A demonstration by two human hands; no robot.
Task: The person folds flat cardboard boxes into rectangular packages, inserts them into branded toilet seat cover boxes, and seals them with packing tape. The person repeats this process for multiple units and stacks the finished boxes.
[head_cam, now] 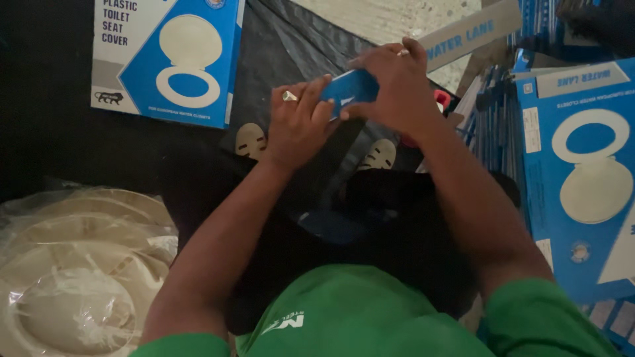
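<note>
**Blue carton flap held between two hands**

Flat blue-and-white boxes are seen at upper left (165,59) and stacked at right (582,172). Wrapped cream seats (79,264) lie lower left. A blue flap (350,87), long axis roughly horizontal, is pinched at centre by the left hand (297,122) and right hand (393,82), both curled closed.

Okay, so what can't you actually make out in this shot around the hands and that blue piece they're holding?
Head view only:
- Blue cardboard piece: mostly covered by the right hand and left hand; full shape unclear.
- Red object: hidden behind the right wrist.
- Black sheet: too dark for detail.
- Wrapped cream seat covers: cut by the left edge, blurred by plastic.
</note>
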